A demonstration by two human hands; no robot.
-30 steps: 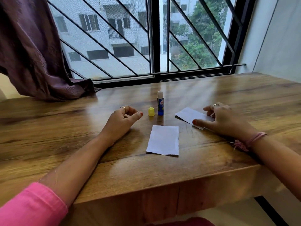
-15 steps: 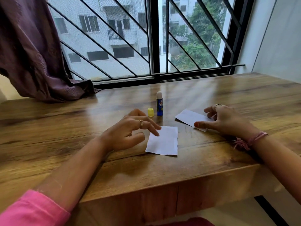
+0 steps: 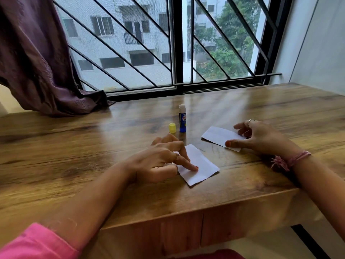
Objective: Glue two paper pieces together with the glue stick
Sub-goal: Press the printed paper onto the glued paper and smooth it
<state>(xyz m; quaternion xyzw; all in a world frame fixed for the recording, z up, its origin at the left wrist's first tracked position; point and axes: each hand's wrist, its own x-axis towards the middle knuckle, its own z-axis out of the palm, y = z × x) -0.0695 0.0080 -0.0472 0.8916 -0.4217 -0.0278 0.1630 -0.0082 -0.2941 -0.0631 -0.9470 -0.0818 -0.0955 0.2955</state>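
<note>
Tabletop (image 3: 74, 146) — each hand (image 3: 158, 161) (image 3: 261, 139) presses a paper (image 3: 201, 165) (image 3: 216, 135); glue stick (image 3: 182, 118) between.

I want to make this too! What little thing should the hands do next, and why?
Probably the left hand should reach for the glue stick. It stands upright with its yellow cap already off beside it, and nobody holds it. Both papers lie apart: the near paper under a left finger, the far paper under the right hand.
</note>
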